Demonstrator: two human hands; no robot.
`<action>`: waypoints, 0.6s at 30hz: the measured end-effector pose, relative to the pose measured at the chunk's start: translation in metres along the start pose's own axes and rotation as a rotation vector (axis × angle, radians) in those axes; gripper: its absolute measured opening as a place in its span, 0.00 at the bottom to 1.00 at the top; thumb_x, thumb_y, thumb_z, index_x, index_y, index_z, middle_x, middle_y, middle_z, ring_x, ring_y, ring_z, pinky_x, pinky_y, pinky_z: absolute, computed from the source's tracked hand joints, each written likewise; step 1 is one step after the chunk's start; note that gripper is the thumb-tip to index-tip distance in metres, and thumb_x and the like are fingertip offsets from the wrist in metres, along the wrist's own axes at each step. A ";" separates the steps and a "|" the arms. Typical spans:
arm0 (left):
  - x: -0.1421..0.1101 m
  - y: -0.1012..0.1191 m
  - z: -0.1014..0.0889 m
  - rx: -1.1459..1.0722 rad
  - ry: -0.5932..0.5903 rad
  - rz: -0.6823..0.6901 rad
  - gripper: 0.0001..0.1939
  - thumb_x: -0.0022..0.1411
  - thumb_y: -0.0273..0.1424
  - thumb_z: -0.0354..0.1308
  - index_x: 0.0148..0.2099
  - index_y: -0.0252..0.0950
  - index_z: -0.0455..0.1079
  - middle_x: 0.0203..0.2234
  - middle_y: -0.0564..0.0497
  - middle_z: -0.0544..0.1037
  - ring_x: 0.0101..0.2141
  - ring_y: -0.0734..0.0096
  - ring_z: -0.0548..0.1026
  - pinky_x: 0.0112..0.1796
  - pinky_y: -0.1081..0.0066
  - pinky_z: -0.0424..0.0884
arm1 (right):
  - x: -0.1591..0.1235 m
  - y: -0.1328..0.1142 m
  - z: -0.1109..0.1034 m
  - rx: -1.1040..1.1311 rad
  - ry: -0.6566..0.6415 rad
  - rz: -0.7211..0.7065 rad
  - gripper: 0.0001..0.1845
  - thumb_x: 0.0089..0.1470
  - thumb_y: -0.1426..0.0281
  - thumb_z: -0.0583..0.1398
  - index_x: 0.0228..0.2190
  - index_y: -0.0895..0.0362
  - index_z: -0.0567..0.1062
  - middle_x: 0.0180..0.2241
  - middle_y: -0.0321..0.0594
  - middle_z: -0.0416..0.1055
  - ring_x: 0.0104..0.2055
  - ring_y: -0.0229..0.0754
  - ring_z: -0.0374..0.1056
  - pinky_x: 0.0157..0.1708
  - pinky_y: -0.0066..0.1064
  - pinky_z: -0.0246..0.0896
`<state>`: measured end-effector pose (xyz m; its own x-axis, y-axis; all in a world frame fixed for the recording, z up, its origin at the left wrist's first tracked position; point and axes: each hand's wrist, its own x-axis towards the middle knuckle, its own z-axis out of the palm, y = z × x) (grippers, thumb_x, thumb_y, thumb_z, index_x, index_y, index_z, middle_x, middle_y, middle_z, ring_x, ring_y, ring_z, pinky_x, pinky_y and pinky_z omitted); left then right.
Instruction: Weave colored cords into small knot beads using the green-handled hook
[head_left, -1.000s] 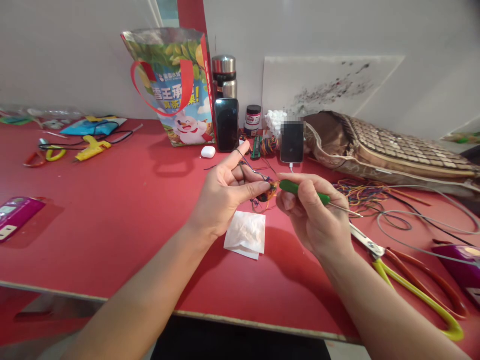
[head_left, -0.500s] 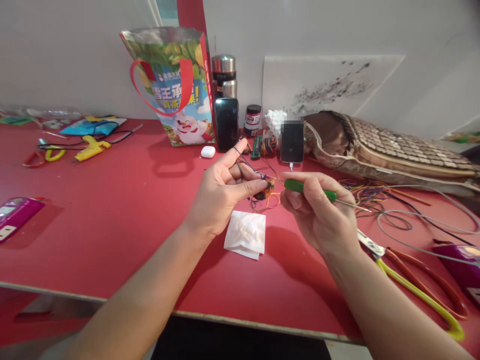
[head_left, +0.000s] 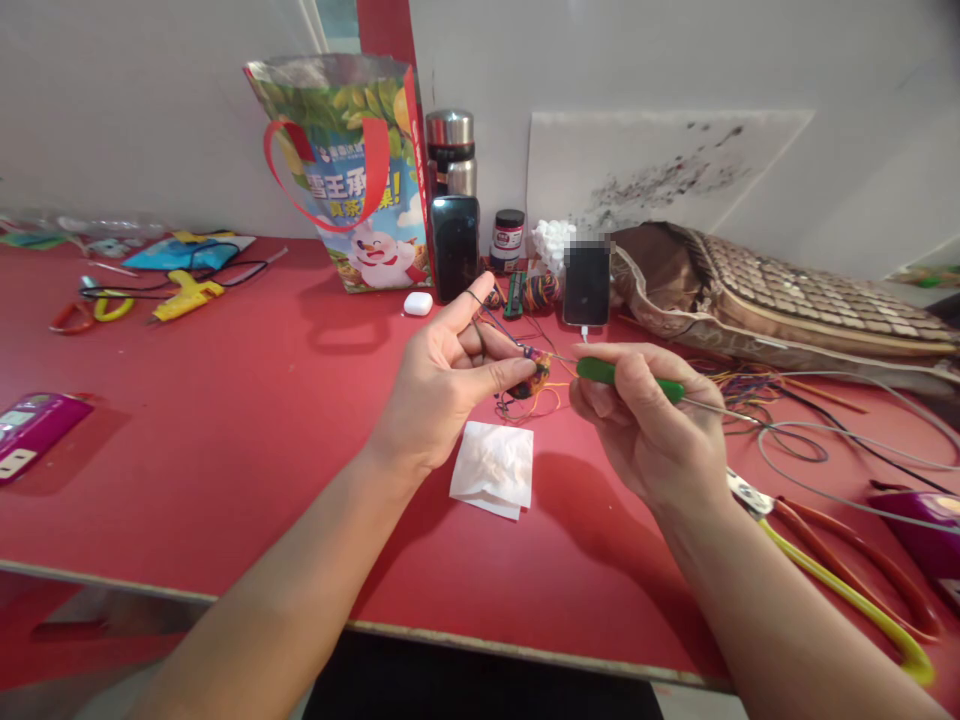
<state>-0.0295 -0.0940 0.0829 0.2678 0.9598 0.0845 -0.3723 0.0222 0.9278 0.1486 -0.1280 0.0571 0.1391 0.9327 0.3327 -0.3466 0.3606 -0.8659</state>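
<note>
My left hand pinches a small multicoloured crochet piece between thumb and fingers. Dark yarn loops over its raised index finger and runs down to the piece. In my right hand is a crochet hook with a green handle and metal tips at both ends; one thin tip points left and reaches the piece. Whether a loop sits on that tip is too small to tell. Loose yarn ends hang beneath the work. On the table below lies a folded white tissue.
Behind the hands stand a gift bag, a thermos, two phones and a jar. To the right are a brown bag, tangled yarn and pliers. A yellow glue gun lies far left.
My right hand and the crochet hook have shifted slightly right, away from the crochet piece. My left hand keeps its pinch in nearly the same place.
</note>
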 end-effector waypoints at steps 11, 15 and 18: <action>0.000 0.001 -0.001 0.068 0.002 0.040 0.53 0.52 0.26 0.77 0.76 0.36 0.59 0.28 0.56 0.82 0.30 0.71 0.80 0.38 0.69 0.75 | 0.000 -0.002 -0.002 -0.039 0.015 -0.015 0.13 0.53 0.55 0.75 0.33 0.52 0.89 0.17 0.33 0.64 0.22 0.35 0.56 0.24 0.32 0.54; 0.000 0.001 -0.001 0.090 0.006 0.043 0.54 0.51 0.27 0.77 0.77 0.34 0.58 0.28 0.55 0.82 0.31 0.69 0.80 0.39 0.68 0.75 | 0.001 -0.004 -0.003 -0.031 0.012 -0.021 0.13 0.52 0.56 0.75 0.33 0.52 0.89 0.17 0.32 0.64 0.22 0.34 0.56 0.24 0.32 0.53; 0.000 0.001 -0.002 0.095 0.008 0.042 0.54 0.52 0.26 0.77 0.77 0.33 0.57 0.28 0.55 0.82 0.31 0.70 0.80 0.39 0.68 0.76 | 0.002 -0.005 -0.004 -0.033 0.010 -0.035 0.13 0.51 0.56 0.76 0.32 0.53 0.89 0.17 0.32 0.63 0.21 0.34 0.56 0.23 0.32 0.53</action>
<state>-0.0314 -0.0936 0.0837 0.2461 0.9616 0.1214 -0.2971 -0.0444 0.9538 0.1541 -0.1275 0.0606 0.1598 0.9193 0.3598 -0.3107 0.3928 -0.8656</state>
